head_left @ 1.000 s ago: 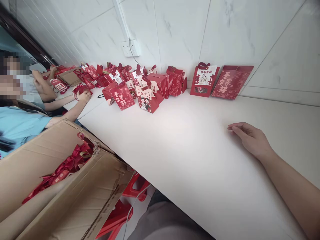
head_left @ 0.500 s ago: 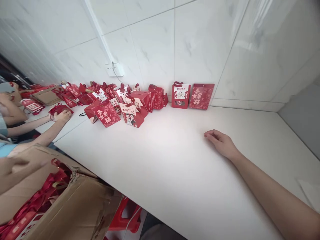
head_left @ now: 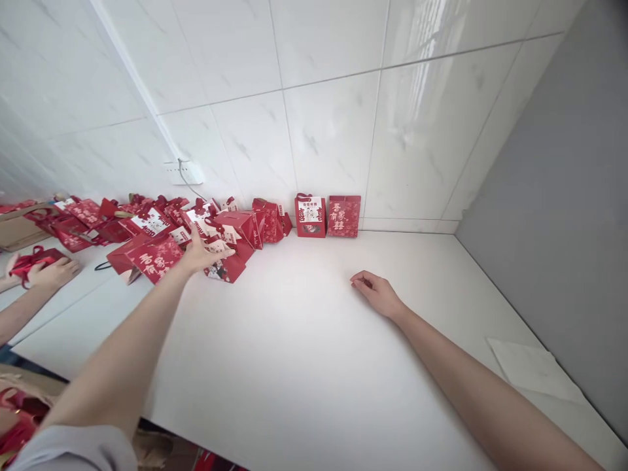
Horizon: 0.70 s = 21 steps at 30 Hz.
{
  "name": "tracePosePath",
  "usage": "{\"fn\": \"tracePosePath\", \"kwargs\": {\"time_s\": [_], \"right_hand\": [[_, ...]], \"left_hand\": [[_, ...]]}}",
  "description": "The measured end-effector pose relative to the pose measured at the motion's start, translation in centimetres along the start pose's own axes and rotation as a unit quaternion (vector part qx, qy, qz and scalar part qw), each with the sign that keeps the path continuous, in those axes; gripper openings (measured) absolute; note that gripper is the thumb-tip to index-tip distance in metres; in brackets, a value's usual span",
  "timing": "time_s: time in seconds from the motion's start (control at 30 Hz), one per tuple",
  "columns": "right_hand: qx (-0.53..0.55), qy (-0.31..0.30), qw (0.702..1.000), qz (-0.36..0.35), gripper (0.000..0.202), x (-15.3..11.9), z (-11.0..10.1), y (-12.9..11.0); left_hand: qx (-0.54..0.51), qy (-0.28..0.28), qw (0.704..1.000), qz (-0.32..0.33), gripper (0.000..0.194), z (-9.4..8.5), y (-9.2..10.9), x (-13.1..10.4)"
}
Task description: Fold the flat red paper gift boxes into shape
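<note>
My left hand [head_left: 196, 254] reaches over the near red gift box [head_left: 234, 267], which has a cartoon couple on its front. The thumb stretches right across the box's upper part and the fingers point away, spread apart. Whether the skin touches the box I cannot tell. My right hand [head_left: 375, 292] rests on the white table [head_left: 294, 340], its fingers curled together with nothing visible in them. Left of my left hand a red box with pale lettering [head_left: 156, 258] leans on its neighbours. Many more red gift boxes with ribbons crowd behind.
Against the tiled wall stand a red box with a white card [head_left: 311, 217] and a flat red box [head_left: 344, 217]. Another person's hand [head_left: 59, 271] holds a ribboned red box at left. A carton with red ribbons [head_left: 19, 418] is lower left. A grey partition [head_left: 549, 196] borders the right.
My left hand has come from the carton at lower left to the near gift box. The view has swung right, while my right hand keeps its place on the table.
</note>
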State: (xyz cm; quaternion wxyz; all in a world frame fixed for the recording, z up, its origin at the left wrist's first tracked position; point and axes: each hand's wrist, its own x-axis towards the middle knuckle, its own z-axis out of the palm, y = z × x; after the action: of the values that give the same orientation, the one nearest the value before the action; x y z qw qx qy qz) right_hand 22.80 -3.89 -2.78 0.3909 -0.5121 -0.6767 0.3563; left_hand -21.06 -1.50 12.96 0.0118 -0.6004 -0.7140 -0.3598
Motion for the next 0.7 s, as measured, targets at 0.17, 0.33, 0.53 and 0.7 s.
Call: {"fn": "tracePosePath", "kwargs": {"time_s": [0.17, 0.33, 0.53, 0.7], "right_hand": [[0.002, -0.009, 1.0, 0.003, 0.025, 0.3, 0.0, 0.1], [0.035, 0.001, 0.999, -0.015, 0.035, 0.0, 0.2, -0.3], [0.197, 0.02, 0.979, -0.049, 0.073, 0.2, 0.4, -1.0], [0.267, 0.019, 0.963, 0.014, 0.064, 0.4, 0.0, -0.7]], "left_hand": [[-0.016, 0.09, 0.995, -0.043, 0.118, 6.3, -0.9, -3.0], [-0.08, -0.053, 0.993, 0.067, 0.118, 11.9, 1.7, -7.7], [-0.209, -0.137, 0.958, 0.138, 0.078, 15.7, 7.5, -9.7], [-0.283, -0.287, 0.901, 0.161, 0.076, 18.6, 10.0, -12.6]]}}
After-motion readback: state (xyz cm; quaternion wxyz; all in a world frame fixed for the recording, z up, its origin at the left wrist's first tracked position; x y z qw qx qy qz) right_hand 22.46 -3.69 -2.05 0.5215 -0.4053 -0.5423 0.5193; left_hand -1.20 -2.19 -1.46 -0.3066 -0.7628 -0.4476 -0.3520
